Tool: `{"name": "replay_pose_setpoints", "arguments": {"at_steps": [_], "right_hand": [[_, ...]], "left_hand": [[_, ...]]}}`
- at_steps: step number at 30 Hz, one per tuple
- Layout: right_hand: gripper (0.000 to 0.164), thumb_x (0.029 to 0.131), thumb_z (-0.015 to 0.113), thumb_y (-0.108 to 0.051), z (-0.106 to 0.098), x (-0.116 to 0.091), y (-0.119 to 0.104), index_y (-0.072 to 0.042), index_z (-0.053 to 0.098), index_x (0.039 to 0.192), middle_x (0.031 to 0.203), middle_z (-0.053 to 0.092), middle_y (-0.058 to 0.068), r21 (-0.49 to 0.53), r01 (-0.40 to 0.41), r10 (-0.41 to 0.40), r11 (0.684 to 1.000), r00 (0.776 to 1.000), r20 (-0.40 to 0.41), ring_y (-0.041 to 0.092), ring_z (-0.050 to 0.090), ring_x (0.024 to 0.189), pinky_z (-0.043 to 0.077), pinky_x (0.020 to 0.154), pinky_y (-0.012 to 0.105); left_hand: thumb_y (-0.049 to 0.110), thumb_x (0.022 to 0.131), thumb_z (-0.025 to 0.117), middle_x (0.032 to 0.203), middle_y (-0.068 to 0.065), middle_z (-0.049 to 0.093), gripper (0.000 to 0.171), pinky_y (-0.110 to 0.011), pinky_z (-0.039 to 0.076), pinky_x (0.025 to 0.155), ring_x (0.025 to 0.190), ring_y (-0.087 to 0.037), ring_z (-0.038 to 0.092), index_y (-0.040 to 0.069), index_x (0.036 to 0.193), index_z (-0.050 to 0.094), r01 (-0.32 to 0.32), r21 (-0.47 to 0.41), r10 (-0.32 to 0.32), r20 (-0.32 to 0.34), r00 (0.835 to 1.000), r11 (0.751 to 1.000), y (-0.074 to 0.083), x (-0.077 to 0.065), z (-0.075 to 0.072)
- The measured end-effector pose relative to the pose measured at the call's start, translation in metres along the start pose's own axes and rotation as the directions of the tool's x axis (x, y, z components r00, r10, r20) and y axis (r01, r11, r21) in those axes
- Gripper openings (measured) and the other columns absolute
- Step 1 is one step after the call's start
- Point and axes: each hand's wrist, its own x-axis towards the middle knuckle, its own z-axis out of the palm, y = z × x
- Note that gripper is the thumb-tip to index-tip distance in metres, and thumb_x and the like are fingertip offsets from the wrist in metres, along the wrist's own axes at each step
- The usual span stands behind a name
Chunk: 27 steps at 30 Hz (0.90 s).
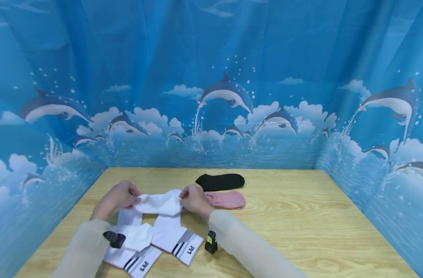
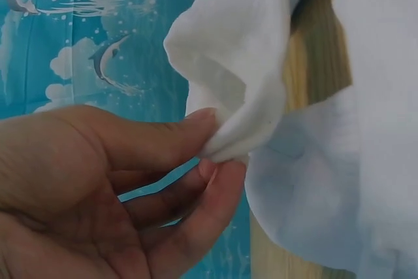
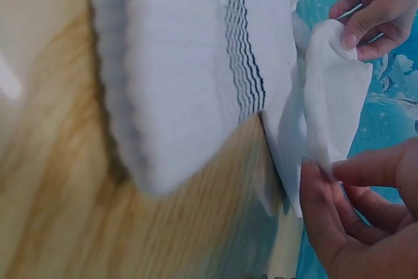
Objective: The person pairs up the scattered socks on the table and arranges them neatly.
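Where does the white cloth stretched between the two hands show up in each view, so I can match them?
Head: white cloth, left of centre, below mid-height.
Left wrist: white cloth, upper centre.
Right wrist: white cloth, right of centre, around mid-height.
Shared landmark: the left hand, pinching one end in all three.

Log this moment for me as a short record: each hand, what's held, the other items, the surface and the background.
Left hand: pinches one end of the white fabric
Right hand: pinches its other end
Held item: stretched between both hands; whether it belongs to a striped sock, cannot tell
Striped socks: two, white with dark stripes and marks, cuffs toward the person
Pink sock: right of the held fabric
Black sock: just beyond the pink one
Surface: wood-grain table
Background: blue dolphin curtain
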Motion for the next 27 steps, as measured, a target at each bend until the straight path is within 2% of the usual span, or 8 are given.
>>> {"name": "replay_pose_setpoints", "arguments": {"at_steps": [10, 14, 21, 27], "right_hand": [[0.004, 0.088, 0.074, -0.004, -0.008, 0.001, 0.001, -0.007, 0.076, 0.086, 0.078, 0.072, 0.004, -0.098, 0.058, -0.066, 0.994, 0.994, -0.086, 0.005, 0.058, 0.066, 0.049, 0.061, 0.018], [0.002, 0.089, 0.075, -0.006, -0.014, 0.0, 0.001, -0.005, 0.076, 0.09, 0.083, 0.074, 0.005, -0.086, 0.063, -0.07, 0.994, 0.994, -0.084, 0.008, 0.063, 0.072, 0.052, 0.064, 0.02], [0.004, 0.09, 0.076, -0.008, -0.029, -0.005, 0.005, -0.006, 0.077, 0.094, 0.087, 0.075, 0.006, -0.072, 0.09, -0.098, 0.993, 0.989, -0.113, 0.012, 0.068, 0.077, 0.056, 0.068, 0.023], [0.004, 0.089, 0.077, -0.009, -0.042, -0.008, 0.01, -0.006, 0.077, 0.092, 0.084, 0.076, 0.007, -0.039, 0.111, -0.116, 0.993, 0.98, -0.163, 0.009, 0.067, 0.073, 0.056, 0.068, 0.023]], "left_hand": [[0.003, 0.093, 0.07, 0.087, -0.013, 0.069, 0.013, -0.031, 0.054, 0.065, 0.075, -0.019, 0.064, -0.004, 0.103, 0.071, -0.046, -0.024, 0.045, -0.052, 0.998, 0.999, 0.011, -0.002, 0.003], [0.0, 0.092, 0.07, 0.087, -0.015, 0.069, 0.013, -0.033, 0.058, 0.066, 0.073, -0.018, 0.066, -0.007, 0.103, 0.07, -0.074, -0.053, 0.07, -0.074, 0.995, 0.996, 0.018, -0.004, 0.006], [0.001, 0.093, 0.07, 0.089, -0.015, 0.069, 0.014, -0.033, 0.059, 0.067, 0.074, -0.019, 0.067, -0.006, 0.106, 0.071, -0.071, -0.064, 0.066, -0.077, 0.995, 0.995, 0.031, -0.005, 0.014], [-0.001, 0.091, 0.071, 0.088, -0.016, 0.07, 0.012, -0.031, 0.057, 0.063, 0.073, -0.018, 0.066, -0.006, 0.102, 0.072, -0.141, -0.084, 0.132, -0.108, 0.985, 0.986, 0.038, -0.005, 0.02]]}}
